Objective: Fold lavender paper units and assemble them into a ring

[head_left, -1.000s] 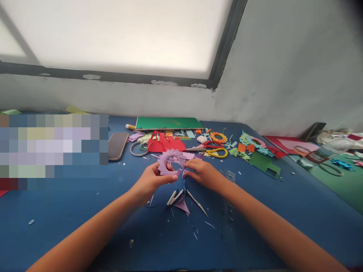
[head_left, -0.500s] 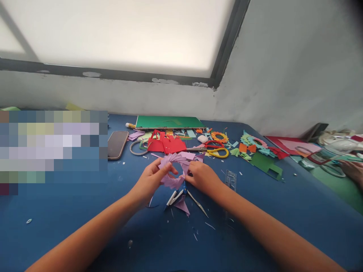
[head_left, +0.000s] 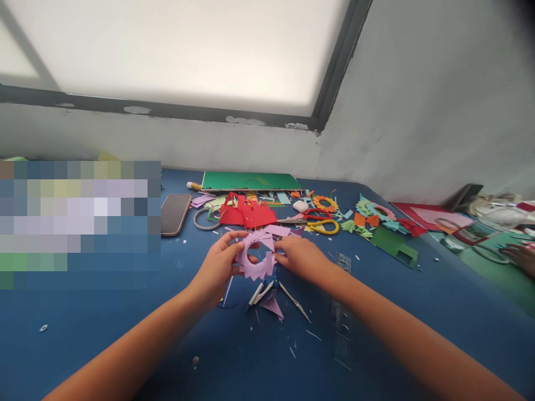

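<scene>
A ring of overlapping folded purple paper pieces is held up above the table. My left hand grips its left side, thumb in front and some fingers behind. At the ring's right side, my right hand has its fingers pinched together, partly hidden, on what looks like a purple piece at the edge. Below the ring lie a compass with its legs spread and a folded purple paper piece. A clear ruler lies partly under my right forearm.
Behind the hands are red paper, scissors, an eraser, a green board and many scraps. A phone lies left. Colored paper rings sit further back. Another person's hand shows at the far right.
The purple ring has turned to face the camera more and its opening shows more clearly. My left fingers have shifted on its edge. My right hand stays at its right side.
</scene>
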`<state>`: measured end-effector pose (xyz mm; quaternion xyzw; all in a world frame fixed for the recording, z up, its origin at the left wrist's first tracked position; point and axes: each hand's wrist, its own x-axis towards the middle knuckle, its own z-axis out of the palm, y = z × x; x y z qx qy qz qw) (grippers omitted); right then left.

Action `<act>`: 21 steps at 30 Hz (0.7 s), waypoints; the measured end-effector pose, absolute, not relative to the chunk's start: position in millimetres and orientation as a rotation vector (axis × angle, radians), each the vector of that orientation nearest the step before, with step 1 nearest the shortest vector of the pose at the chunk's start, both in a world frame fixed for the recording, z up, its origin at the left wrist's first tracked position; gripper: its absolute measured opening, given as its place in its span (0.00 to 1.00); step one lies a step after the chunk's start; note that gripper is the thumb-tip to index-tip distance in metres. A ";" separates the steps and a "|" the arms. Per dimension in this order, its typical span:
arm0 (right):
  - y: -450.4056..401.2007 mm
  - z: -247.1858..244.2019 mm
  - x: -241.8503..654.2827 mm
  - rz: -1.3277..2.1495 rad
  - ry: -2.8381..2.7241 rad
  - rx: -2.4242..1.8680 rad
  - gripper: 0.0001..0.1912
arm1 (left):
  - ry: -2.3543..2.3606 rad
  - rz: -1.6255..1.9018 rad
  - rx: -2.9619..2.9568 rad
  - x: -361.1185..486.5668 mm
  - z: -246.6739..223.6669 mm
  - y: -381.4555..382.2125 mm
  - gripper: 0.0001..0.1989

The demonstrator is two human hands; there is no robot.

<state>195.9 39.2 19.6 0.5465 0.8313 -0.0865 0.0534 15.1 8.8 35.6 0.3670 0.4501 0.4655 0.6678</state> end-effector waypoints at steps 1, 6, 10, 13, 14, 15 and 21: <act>37.1 17.4 197.8 -0.266 2.528 1.683 0.13 | 1.014 1.049 0.813 14.8 36.4 9.1 0.09; 25.4 10.5 206.7 -0.299 2.579 1.762 0.10 | 0.989 1.052 0.793 13.3 37.6 9.3 0.09; 22.0 12.3 209.0 -0.306 2.510 1.841 0.14 | 0.976 1.045 0.802 12.8 35.7 9.1 0.08; 25.2 17.0 209.4 -0.338 2.390 1.906 0.17 | 0.981 1.037 0.812 12.4 34.9 9.8 0.08; 26.6 19.2 209.7 -0.356 2.353 1.917 0.18 | 0.987 1.038 0.816 12.2 34.9 10.2 0.08; 27.7 21.8 210.2 -0.378 2.321 1.918 0.18 | 0.996 1.041 0.819 12.1 35.0 10.5 0.08; 27.9 36.7 215.8 -0.519 2.313 1.819 0.11 | 1.026 1.075 0.885 12.9 38.2 8.5 0.16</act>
